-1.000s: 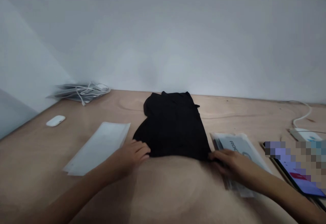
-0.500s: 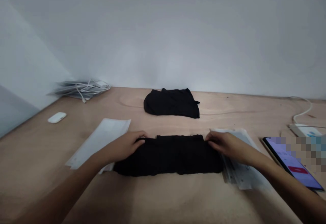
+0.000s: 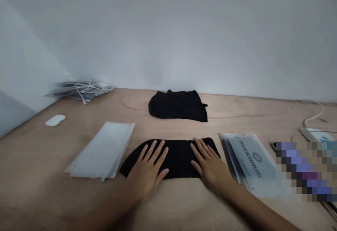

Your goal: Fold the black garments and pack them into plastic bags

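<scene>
A folded black cloth item [image 3: 180, 159] lies flat on the wooden table, rounded at its left end. My left hand [image 3: 149, 168] rests palm down on its left part, fingers spread. On the right part lies my right hand [image 3: 209, 164], also flat with the fingers stretched out. Neither hand grips the fabric. Farther back, close to the wall, is a second black cloth item [image 3: 177, 106]. Its exact kind cannot be made out.
Left of the cloth are frosted plastic bags [image 3: 101, 152]; to the right, a stack of printed ROCKBROS bags [image 3: 250, 161]. A white earbud case [image 3: 55, 120], a cable on grey packets [image 3: 91, 89], a power strip [image 3: 318, 134] and a partly pixelated phone [image 3: 304, 171] lie around.
Both hands have released the far edge of the cloth, moved inward and flattened onto it. The far edge is now folded down, and the cloth looks narrower on the right.
</scene>
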Tool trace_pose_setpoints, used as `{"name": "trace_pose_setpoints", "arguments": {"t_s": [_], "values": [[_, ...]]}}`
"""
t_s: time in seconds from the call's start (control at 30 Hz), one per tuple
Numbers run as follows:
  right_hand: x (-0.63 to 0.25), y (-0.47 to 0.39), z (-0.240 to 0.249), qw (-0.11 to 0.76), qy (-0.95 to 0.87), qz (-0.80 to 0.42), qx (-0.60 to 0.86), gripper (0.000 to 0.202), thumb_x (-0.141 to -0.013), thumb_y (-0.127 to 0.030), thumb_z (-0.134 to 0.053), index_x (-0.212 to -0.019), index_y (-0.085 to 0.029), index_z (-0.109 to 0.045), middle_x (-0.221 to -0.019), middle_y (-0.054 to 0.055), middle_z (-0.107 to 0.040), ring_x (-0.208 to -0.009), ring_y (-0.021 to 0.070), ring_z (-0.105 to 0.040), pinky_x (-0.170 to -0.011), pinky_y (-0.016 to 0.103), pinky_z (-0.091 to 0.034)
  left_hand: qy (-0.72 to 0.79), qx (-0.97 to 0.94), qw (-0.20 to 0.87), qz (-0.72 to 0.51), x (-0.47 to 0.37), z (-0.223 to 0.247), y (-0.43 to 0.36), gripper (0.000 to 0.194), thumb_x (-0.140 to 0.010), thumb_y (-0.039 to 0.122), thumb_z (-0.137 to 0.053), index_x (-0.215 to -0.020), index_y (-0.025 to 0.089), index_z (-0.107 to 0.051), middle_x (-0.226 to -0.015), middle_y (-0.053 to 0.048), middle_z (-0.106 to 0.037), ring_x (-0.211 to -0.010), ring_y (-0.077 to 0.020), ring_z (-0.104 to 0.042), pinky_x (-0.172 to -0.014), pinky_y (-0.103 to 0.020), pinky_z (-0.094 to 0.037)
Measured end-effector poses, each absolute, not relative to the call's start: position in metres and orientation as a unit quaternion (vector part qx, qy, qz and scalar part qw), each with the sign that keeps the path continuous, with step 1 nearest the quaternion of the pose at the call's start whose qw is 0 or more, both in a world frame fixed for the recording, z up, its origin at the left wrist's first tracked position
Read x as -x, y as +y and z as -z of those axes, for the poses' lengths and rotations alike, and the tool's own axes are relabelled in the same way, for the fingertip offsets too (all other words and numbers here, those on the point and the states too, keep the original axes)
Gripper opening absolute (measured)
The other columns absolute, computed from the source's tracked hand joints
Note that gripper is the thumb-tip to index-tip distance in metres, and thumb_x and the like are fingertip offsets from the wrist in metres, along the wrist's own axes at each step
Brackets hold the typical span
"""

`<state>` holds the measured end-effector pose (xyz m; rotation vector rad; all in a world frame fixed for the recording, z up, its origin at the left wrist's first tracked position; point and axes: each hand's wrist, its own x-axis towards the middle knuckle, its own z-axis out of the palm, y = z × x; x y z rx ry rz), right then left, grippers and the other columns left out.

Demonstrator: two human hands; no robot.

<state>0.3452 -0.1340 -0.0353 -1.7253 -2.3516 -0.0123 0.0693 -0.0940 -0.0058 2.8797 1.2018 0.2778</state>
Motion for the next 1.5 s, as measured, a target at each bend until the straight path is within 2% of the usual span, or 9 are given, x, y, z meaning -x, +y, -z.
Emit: {"name": "trace_pose_setpoints", "arguments": {"t_s": [0.13, 0.3, 0.47, 0.6, 0.73, 0.93, 1.1, 1.3, 1.5], "values": [[-0.352, -0.134, 0.037, 0.11, -0.782, -0.012, 0.614, 0.054, -0.103, -0.037, -0.039, -0.153, -0.02, -0.042, -0.165, 0.01, -0.027, -0.15, 0.0296, -0.03, -0.118, 0.054, -0.035, 0.453, -0.887, 0.004, -0.083, -0.051, 0.011, -0.091, 0.051, -0.104, 0.036, -0.034, -0.153, 0.024, -0.041, -0.162, -0.013, -0.036, -0.146, -0.0383, -0.036, -0.111, -0.062, -0.036], [-0.323, -0.132, 0.023, 0.127, -0.768, -0.01, 0.628, 0.049, -0.101, -0.033, -0.042, -0.145, -0.014, -0.055, -0.161, 0.015, -0.034, -0.148, 0.0343, -0.033, -0.117, 0.056, -0.036, 0.584, -0.808, 0.052, -0.064, -0.039, -0.011, -0.079, 0.056, -0.095, 0.038, -0.045, -0.142, 0.008, -0.05, -0.136, -0.025, -0.059, -0.121, -0.0412, -0.06, -0.095, -0.053, -0.05], [-0.279, -0.125, 0.013, 0.129, -0.803, -0.05, 0.579, 0.05, -0.099, -0.035, -0.052, -0.147, -0.02, -0.052, -0.16, 0.014, -0.036, -0.148, 0.0332, -0.034, -0.117, 0.054, -0.036, 0.631, -0.745, 0.211, 0.051, -0.041, -0.042, -0.059, 0.048, -0.084, 0.046, -0.06, -0.117, 0.011, -0.064, -0.11, -0.021, -0.073, -0.1, -0.0389, -0.07, -0.081, -0.045, -0.053], [-0.274, -0.121, 0.016, 0.134, -0.799, -0.059, 0.583, 0.05, -0.099, -0.034, -0.054, -0.148, -0.021, -0.052, -0.16, 0.014, -0.035, -0.147, 0.034, -0.035, -0.116, 0.057, -0.036, 0.592, -0.758, 0.269, 0.052, -0.042, -0.051, -0.05, 0.029, -0.081, 0.041, -0.064, -0.098, 0.018, -0.071, -0.103, -0.014, -0.077, -0.097, -0.0345, -0.072, -0.082, -0.041, -0.054], [-0.277, -0.122, 0.019, 0.163, -0.803, -0.051, 0.571, 0.05, -0.099, -0.033, -0.052, -0.148, -0.022, -0.051, -0.161, 0.013, -0.034, -0.147, 0.0341, -0.035, -0.115, 0.058, -0.038, 0.576, -0.763, 0.294, -0.001, -0.039, -0.058, -0.052, 0.028, -0.082, 0.034, -0.059, -0.103, 0.02, -0.071, -0.106, -0.01, -0.077, -0.097, -0.032, -0.073, -0.085, -0.041, -0.054], [-0.27, -0.122, 0.018, 0.161, -0.81, -0.051, 0.561, 0.049, -0.1, -0.032, -0.053, -0.147, -0.019, -0.053, -0.16, 0.014, -0.037, -0.148, 0.0341, -0.035, -0.118, 0.058, -0.034, 0.561, -0.708, 0.428, -0.037, -0.028, -0.065, -0.048, 0.039, -0.074, 0.03, -0.066, -0.112, 0.021, -0.069, -0.104, -0.006, -0.079, -0.095, -0.0301, -0.075, -0.083, -0.04, -0.057], [-0.277, -0.121, 0.014, 0.181, -0.804, -0.078, 0.56, 0.049, -0.098, -0.031, -0.054, -0.144, -0.014, -0.056, -0.158, 0.019, -0.04, -0.145, 0.0346, -0.039, -0.116, 0.057, -0.037, 0.557, -0.707, 0.434, -0.029, -0.016, -0.075, -0.042, 0.036, -0.075, 0.034, -0.068, -0.109, 0.021, -0.07, -0.11, -0.006, -0.078, -0.103, -0.0299, -0.073, -0.09, -0.039, -0.055], [-0.314, -0.12, 0.002, 0.288, -0.737, -0.083, 0.605, 0.045, -0.102, -0.035, -0.043, -0.136, -0.012, -0.06, -0.149, 0.02, -0.053, -0.14, 0.0337, -0.048, -0.114, 0.059, -0.041, 0.533, -0.746, 0.389, -0.089, -0.039, -0.096, -0.05, 0.036, -0.081, 0.036, -0.067, -0.114, 0.021, -0.068, -0.116, -0.006, -0.076, -0.108, -0.031, -0.071, -0.088, -0.038, -0.056], [-0.338, -0.136, -0.017, 0.4, -0.682, -0.086, 0.606, 0.033, -0.103, -0.038, -0.045, -0.124, -0.021, -0.064, -0.132, 0.014, -0.066, -0.126, 0.0294, -0.061, -0.107, 0.051, -0.05, 0.37, -0.721, 0.574, -0.116, -0.105, -0.077, -0.071, 0.035, -0.098, 0.041, -0.05, -0.123, 0.02, -0.06, -0.107, -0.009, -0.076, -0.09, -0.0236, -0.074, -0.073, -0.036, -0.06]]}}
